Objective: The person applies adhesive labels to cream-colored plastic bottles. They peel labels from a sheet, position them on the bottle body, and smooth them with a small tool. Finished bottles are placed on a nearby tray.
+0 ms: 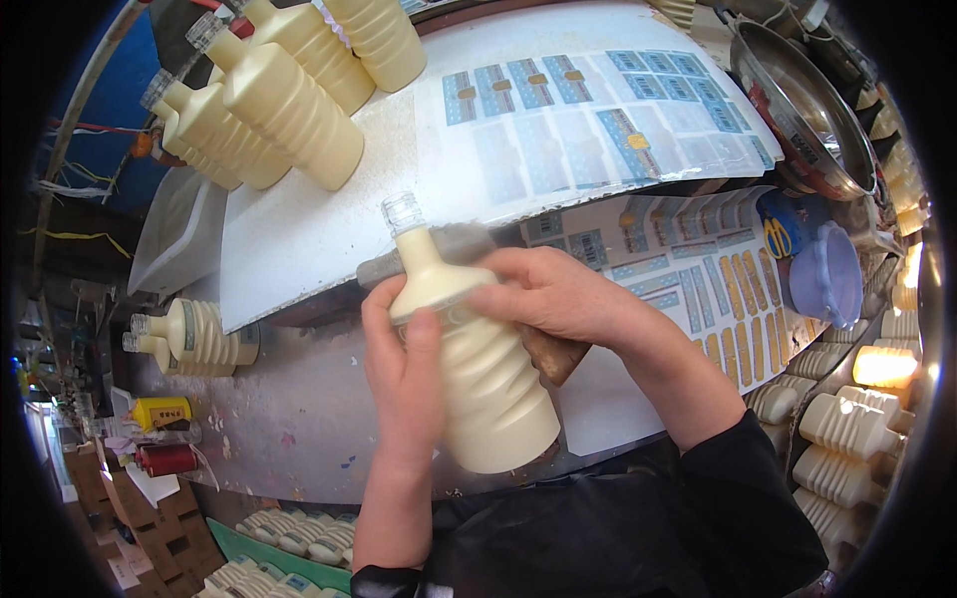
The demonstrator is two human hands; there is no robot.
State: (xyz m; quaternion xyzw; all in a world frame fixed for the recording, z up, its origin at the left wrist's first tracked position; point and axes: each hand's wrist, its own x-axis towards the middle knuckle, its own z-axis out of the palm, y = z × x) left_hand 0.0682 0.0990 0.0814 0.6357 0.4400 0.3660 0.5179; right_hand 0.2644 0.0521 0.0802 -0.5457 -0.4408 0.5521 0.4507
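Head view. Both hands are engaged on one ribbed cream bottle (488, 394). The left hand (402, 369) grasps its left flank at the shoulder, thumb laid on the front face, fingers curled behind. The right hand (558, 294) clasps the right side of the shoulder, fingertips bent onto the front. The bottle leans between them, its neck pointing up and away to the left of the grip, its base below and to the right.

Progress, as judged from this view: a narrow printed band (454, 302) lies across the shoulder between the two thumbs, so that piece appears placed. Whether it is pressed flat along its whole length cannot be told, since fingers cover both ends. The ribbed front below the grip carries no label; the far face is hidden.

Surroundings: a brown block (555, 359) shows just beside the bottle, below the right hand. Beyond the grip, to the right, a sheet of blue labels (638, 140) lies on a white board (299, 234); some of its places look vacant. Right of the grip, a second sheet (688, 284) bears blue and gold strips, many unused. Upright bottles (294, 115) stand beyond the grip to the left. Well left of the grip, two bottles (207, 337) lie on their sides.
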